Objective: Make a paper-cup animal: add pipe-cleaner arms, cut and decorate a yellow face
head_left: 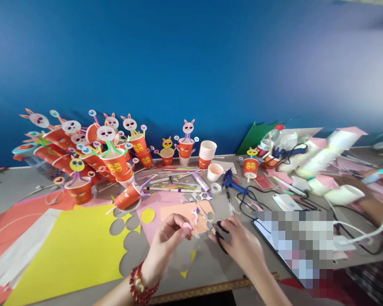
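Note:
My left hand [170, 238], with red bead bracelets at the wrist, pinches a small pink paper piece [187, 225] near the front middle of the table. To its right, my right hand [238, 240] has its fingers in the black handles of a pair of scissors [222, 238], whose blades point up and left toward the paper. Behind both hands lies an orange paper sheet [175, 210] with small cut scraps. A yellow sheet [73, 250] with round cut-outs along its edge lies to the left, and a yellow disc [147, 216] rests on pink paper.
Red cups [116, 165] with paper rabbit figures crowd the back left. Stacked cups [207, 153], a blue glue gun [234, 183] and cables stand farther back. A tablet [284, 250] lies at right. Another person's arm [373, 204] reaches in at far right.

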A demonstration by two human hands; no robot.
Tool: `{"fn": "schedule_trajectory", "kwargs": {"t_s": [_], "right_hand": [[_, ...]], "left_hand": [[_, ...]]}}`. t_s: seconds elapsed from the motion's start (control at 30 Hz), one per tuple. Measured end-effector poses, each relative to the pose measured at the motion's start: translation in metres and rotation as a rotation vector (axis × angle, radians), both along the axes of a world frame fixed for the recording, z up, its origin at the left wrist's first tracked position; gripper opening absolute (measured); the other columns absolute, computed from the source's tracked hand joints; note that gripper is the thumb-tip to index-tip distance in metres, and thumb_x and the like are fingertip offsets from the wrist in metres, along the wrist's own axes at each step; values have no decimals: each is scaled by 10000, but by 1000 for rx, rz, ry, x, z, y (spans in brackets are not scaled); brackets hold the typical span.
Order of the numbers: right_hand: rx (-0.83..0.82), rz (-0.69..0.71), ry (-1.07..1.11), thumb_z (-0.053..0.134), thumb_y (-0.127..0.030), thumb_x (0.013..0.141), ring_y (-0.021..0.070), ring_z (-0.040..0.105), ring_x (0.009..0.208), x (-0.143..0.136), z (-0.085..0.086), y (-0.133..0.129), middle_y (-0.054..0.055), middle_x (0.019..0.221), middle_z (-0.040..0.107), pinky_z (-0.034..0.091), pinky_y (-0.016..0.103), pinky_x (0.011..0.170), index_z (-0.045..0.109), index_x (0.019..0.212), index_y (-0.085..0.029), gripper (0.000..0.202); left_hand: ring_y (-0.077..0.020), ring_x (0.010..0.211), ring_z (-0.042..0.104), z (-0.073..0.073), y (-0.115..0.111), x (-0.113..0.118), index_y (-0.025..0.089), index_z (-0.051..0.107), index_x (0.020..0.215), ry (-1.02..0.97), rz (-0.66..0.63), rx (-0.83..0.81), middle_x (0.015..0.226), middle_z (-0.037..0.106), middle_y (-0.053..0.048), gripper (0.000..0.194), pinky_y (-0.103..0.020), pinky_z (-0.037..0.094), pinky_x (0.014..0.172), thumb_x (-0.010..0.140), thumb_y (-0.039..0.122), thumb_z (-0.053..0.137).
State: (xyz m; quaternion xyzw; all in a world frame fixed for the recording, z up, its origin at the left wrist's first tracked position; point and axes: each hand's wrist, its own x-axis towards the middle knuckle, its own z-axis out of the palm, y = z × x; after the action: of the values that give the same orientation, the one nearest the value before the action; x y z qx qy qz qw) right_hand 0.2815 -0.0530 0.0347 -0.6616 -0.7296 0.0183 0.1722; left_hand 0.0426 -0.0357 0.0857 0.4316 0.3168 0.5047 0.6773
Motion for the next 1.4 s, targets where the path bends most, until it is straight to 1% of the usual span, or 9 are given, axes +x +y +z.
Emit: {"fn": "schedule_trajectory", "kwargs": {"t_s": [0.17,0.33,0.57,0.7,0.8,0.93,1.2,1.3,1.4], "right_hand": [[-190,-133,-59,670,-530,815,212,648,568,1,-8,8,-5,692,657,195,251,476,517,827,-239,329],[-336,-153,-58,658,-499,824,190,605,570,1,1,20,-11,620,617,200,249,498,471,724,-229,343],[-447,58,58,743,-259,704,173,625,672,13,33,29,-14,736,688,283,238,549,594,761,-216,165],[-374,162,362,640,-373,854,164,624,675,-12,45,34,-7,737,695,368,239,588,645,800,-217,165],[-357,292,691,612,-401,885,149,611,673,-48,40,42,2,780,683,430,233,610,650,894,-205,200],[-438,352,931,636,-366,853,114,538,562,-82,28,57,-19,704,604,426,213,515,614,815,-192,180],[-522,354,1085,597,-351,806,80,486,470,-86,14,84,-65,596,512,396,184,455,492,734,-203,195],[-543,345,1134,576,-350,788,75,470,464,-86,7,88,-74,579,490,385,183,463,466,726,-208,191],[-549,337,1162,566,-352,776,76,461,472,-87,0,87,-74,581,484,375,184,470,459,720,-211,185]], "left_hand": [[-120,710,556,0,3,-3,166,613,819,10,-14,-26,817,603,-15,194,-256,448,704,850,321,724],[-100,659,562,-8,11,-10,168,585,808,12,-42,-114,765,616,5,261,-230,440,661,803,354,768],[-90,616,567,-28,21,-22,172,556,798,60,-73,-249,677,639,12,307,-213,428,636,772,370,788],[-86,608,576,-30,23,-23,176,547,804,70,-70,-256,678,639,21,296,-203,415,615,771,340,791],[-77,578,558,-31,25,-22,174,548,793,64,-62,-249,649,620,31,297,-193,408,587,764,328,800],[-90,558,574,-35,28,-24,166,562,800,8,-68,-266,640,623,16,281,-195,411,547,780,338,783],[-107,553,580,-48,40,-25,170,514,713,-91,-7,-254,680,608,0,302,-208,453,497,766,364,740],[-94,480,528,-53,43,-24,180,470,662,-119,-13,-262,639,551,18,362,-198,401,408,787,440,689],[-81,464,501,-55,45,-26,189,454,669,-141,-32,-278,665,542,28,350,-170,301,342,744,416,709]]}}
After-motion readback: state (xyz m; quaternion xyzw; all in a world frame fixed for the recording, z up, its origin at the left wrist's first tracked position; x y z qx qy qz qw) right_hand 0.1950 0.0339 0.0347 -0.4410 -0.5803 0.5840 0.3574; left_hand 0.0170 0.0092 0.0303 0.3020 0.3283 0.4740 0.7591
